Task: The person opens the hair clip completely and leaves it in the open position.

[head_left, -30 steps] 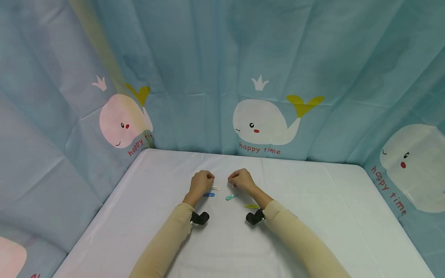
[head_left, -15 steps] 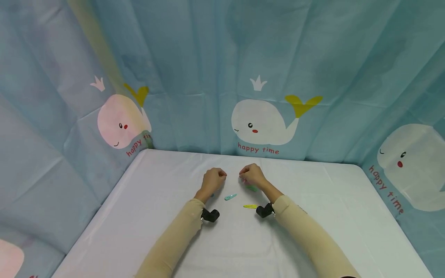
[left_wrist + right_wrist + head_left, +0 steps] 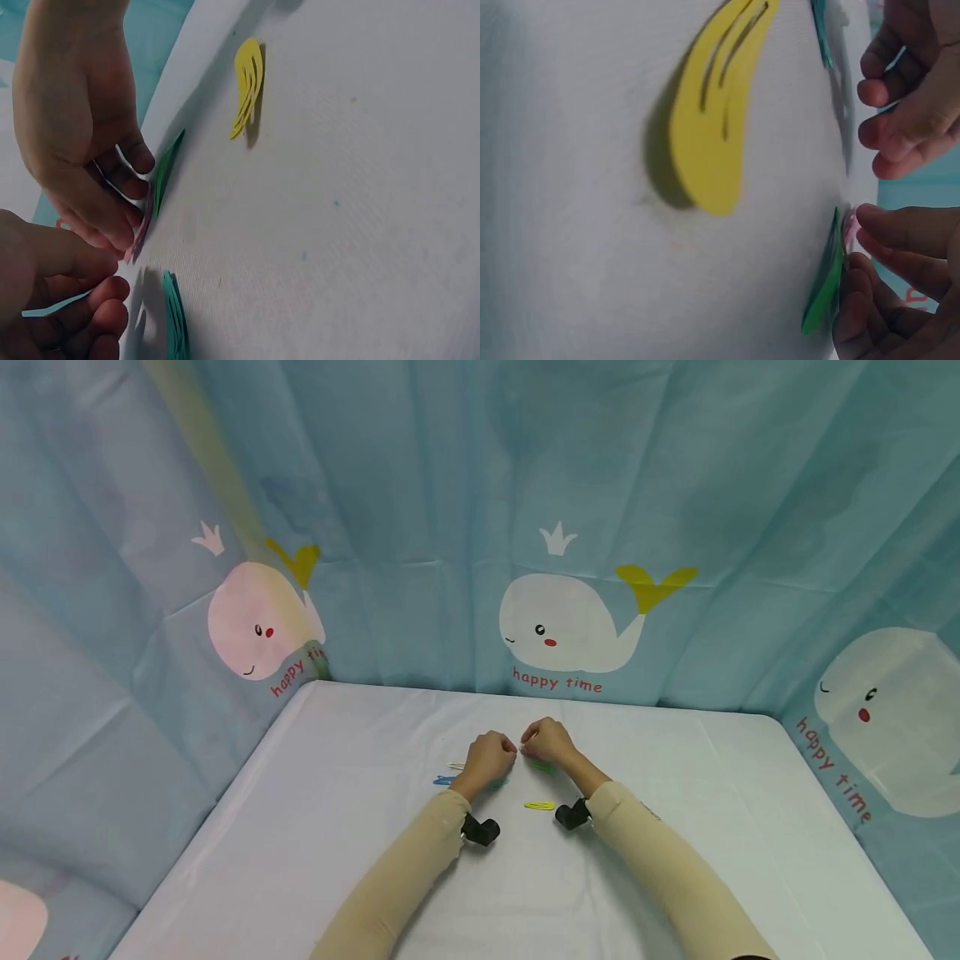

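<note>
In the head view my right hand (image 3: 550, 742) is at the far middle of the table. Its thumb and fingers pinch a small pink hair clip (image 3: 849, 225), mostly hidden by the fingertips. A green snap hair clip (image 3: 825, 289) lies on the cloth just beside those fingers. My left hand (image 3: 491, 760) has come close to the right one, fingers loosely curled, with nothing visible between them. Under its wrist lies a teal hair clip (image 3: 175, 315), partly covered in the head view. Nearer to me is a yellow hair clip (image 3: 539, 806).
Left of the left hand lie a blue clip (image 3: 444, 781) and a whitish clip (image 3: 456, 766), both partly hidden by the hand. A white cloth covers the table (image 3: 712, 810). Behind it hangs a blue curtain (image 3: 420, 610) printed with whales.
The left hand has moved right toward the right hand, uncovering the blue and whitish clips and overlapping the teal one. The right hand shifted slightly right, then stayed nearly still; the green clip came into view.
</note>
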A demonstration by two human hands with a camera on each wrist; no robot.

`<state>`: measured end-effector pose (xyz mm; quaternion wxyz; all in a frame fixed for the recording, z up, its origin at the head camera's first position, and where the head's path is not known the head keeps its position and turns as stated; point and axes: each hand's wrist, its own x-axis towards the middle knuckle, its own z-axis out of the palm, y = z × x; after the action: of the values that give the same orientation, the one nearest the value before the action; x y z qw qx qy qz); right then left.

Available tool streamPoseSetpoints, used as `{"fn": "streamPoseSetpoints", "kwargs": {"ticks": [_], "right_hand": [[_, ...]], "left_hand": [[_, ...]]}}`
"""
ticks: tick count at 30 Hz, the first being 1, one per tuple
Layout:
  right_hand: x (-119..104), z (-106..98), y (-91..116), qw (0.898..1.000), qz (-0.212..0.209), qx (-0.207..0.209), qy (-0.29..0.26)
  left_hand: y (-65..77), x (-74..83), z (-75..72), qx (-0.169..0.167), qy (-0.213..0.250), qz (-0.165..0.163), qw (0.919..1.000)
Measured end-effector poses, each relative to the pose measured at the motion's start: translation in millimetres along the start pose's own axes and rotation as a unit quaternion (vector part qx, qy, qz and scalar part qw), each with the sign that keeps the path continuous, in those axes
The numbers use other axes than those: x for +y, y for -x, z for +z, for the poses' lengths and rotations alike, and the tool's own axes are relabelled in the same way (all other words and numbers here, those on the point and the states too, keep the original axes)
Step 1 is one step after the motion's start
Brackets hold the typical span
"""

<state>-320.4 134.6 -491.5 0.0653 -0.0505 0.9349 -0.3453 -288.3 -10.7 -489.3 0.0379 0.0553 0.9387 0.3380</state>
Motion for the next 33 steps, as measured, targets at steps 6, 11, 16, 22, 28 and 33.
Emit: {"fn": "streamPoseSetpoints", "kwargs": {"ticks": [6, 11, 16, 22, 28, 33], "right_hand": [[2, 2, -1, 1.000, -0.002, 0.009, 0.007], [4, 5, -2, 1.000, 0.006, 0.007, -0.012], [8, 5, 0, 0.995, 0.031, 0.000, -0.096], [12, 4, 1, 0.983, 0.068, 0.001, -0.171], [15, 4, 0, 0.973, 0.092, -0.002, -0.213], [15, 4, 2, 0.963, 0.108, -0.002, -0.248]], "left_hand": [[-2.0, 6.3, 3.4, -0.006, -0.029, 0.003, 0.9996], [-1.7, 7.8, 5.0, -0.009, -0.030, -0.007, 0.9995], [0.4, 7.4, 6.1, -0.007, -0.020, -0.010, 0.9997], [2.0, 4.8, 9.2, -0.014, -0.008, -0.006, 0.9999], [2.1, 4.5, 9.9, -0.012, -0.002, -0.011, 0.9999], [2.9, 4.3, 10.6, -0.004, -0.002, -0.020, 0.9998]]}}
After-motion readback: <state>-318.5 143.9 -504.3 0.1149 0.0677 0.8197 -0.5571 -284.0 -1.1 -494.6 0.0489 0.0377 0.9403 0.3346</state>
